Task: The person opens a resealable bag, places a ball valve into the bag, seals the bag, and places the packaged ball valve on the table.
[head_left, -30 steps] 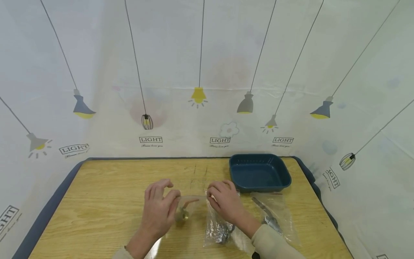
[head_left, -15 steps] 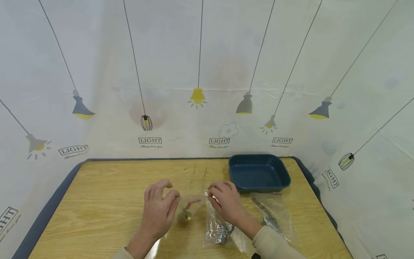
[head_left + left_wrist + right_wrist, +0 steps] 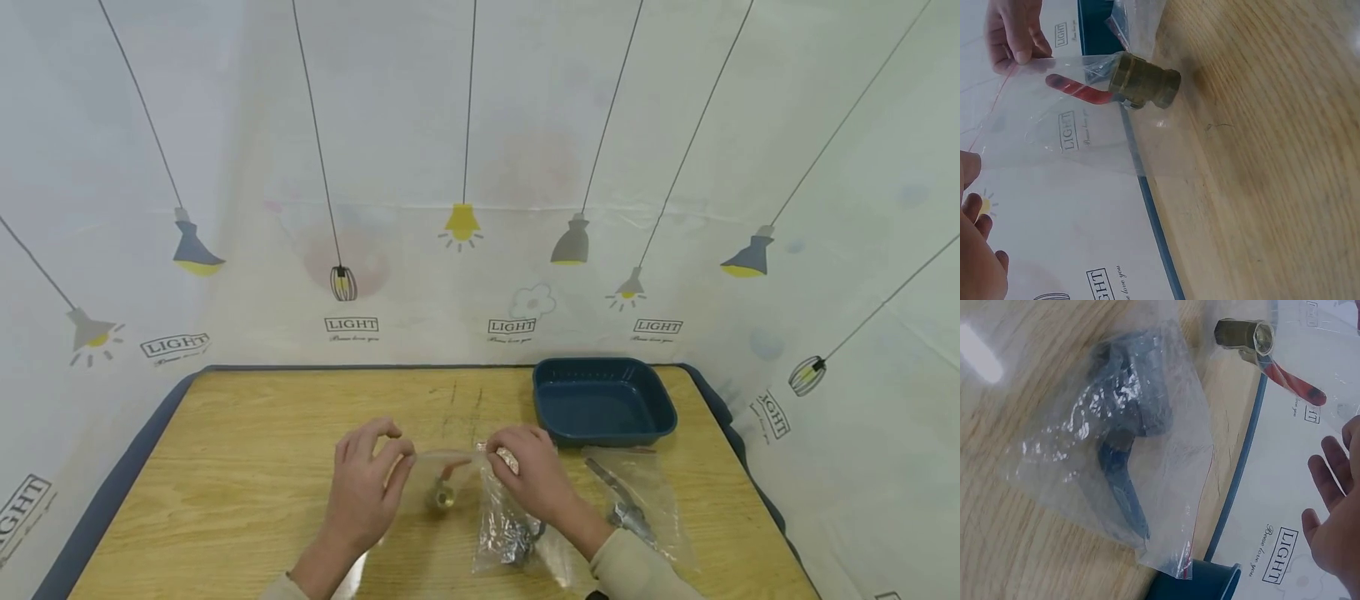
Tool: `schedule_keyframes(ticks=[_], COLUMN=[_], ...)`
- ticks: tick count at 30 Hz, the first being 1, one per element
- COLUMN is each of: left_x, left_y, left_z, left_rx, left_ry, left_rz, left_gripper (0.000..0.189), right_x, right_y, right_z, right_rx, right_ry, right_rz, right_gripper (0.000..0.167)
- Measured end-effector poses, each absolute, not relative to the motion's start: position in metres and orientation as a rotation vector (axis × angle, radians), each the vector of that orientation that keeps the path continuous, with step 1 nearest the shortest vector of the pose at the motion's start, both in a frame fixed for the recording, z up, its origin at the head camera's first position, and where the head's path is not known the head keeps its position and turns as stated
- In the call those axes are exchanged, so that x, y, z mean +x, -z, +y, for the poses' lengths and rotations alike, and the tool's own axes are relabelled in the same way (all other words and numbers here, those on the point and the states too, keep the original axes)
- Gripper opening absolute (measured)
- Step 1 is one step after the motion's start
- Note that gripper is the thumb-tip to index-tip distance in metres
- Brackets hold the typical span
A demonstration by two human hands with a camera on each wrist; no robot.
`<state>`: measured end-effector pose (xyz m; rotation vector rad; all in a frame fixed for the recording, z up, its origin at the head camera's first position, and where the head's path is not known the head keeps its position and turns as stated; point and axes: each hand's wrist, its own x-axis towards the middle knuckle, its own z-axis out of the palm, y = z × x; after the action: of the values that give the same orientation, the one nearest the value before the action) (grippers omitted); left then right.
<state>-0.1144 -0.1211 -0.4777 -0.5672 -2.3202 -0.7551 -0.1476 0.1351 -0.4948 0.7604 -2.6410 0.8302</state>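
Between the two hands hangs a clear zip bag (image 3: 1029, 125) with a red line along its top edge. Inside it is a brass ball valve (image 3: 1141, 81) with a red lever handle (image 3: 1079, 89). The left hand (image 3: 365, 479) pinches one top corner between thumb and forefinger. At the other corner, the right hand (image 3: 532, 471) pinches the same edge, its other fingers loosely bent. The valve sits low in the bag, nearer the right hand in the left wrist view.
Below the right hand lies a second zip bag (image 3: 1054, 444) holding a blue-handled valve (image 3: 1125, 481). A third bag (image 3: 663, 508) with a grey-handled metal part (image 3: 630, 512) lies right of it. A dark blue bin (image 3: 603, 437) stands at the back right of the wooden table (image 3: 247, 467).
The valve has shifted slightly to the right inside the held bag, and the right hand has moved a little right. Both hands keep their pinch on the bag's edge.
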Motion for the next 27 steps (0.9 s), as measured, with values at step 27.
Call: schedule_keyframes(ticks=[27], left_x=[-0.113], left_y=[0.504], left_z=[-0.135], left_rx=[-0.390], left_ry=[1.052], left_rz=[-2.406], left_gripper=[0.010], right_x=[-0.145], right_y=[0.493], right_z=[0.121], right_rx=[0.844], right_ry=[-1.305], right_rz=[-2.494], right_gripper=[0.006])
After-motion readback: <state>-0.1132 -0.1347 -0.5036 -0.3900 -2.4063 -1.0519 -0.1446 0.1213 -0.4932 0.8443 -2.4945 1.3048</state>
